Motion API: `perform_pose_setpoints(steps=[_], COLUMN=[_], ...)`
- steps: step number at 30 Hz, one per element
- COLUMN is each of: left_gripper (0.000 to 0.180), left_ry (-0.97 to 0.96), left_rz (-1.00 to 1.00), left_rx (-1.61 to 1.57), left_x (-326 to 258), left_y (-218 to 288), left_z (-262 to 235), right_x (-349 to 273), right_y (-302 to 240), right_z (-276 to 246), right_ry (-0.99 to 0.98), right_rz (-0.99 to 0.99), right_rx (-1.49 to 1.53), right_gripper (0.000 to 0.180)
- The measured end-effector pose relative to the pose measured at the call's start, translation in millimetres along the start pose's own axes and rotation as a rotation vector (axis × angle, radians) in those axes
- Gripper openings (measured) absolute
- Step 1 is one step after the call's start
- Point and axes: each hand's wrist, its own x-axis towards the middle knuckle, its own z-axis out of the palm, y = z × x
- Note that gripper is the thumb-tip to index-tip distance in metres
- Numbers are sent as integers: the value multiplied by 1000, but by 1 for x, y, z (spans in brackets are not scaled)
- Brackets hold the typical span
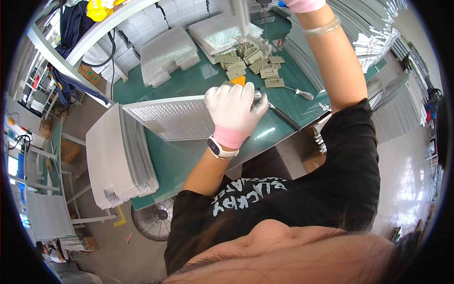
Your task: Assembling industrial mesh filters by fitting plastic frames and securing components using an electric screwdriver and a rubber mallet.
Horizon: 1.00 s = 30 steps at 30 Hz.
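Note:
My left hand (232, 110), in a white glove with a pink cuff, is closed over the right end of a white-framed panel (177, 120) with a silvery, mesh-like face. The panel stands tilted on edge on the green table. Beside the thumb lies a tool with a black handle (285, 117), its metal head partly behind the hand. My right arm reaches up to the top edge, where only the pink cuff of my right hand (306, 4) shows; its fingers are out of the picture. Small grey-beige rectangular plates (255, 61) lie heaped beyond my left hand, near an orange piece (239, 80).
Stacked ribbed panels (116, 156) stand at the table's left end. Flat clear-wrapped stacks (169, 54) lie behind. A screwdriver (304, 94) rests right of the plates. A powered screwdriver (265, 4) hangs above. Long white strips (312, 52) line the right side. A floor fan (153, 220) stands below.

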Motion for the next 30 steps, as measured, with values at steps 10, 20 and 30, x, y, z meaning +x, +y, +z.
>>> perform_pose_setpoints(steps=[10,20,30], left_gripper=[20,21,19], left_ry=[122,112,154], left_rz=[-9,11,-14], left_rx=[-96,-147,-271], left_x=[3,0,-7], left_y=[-4,-8,-10], left_z=[10,8,19], right_x=[-37,-41,-81], right_y=[-26,-29,-34], right_z=[16,19,41], right_ry=[135,159,-238], right_rz=[609,617,509], right_rx=[867,859,1108], right_gripper=[9,10,25])
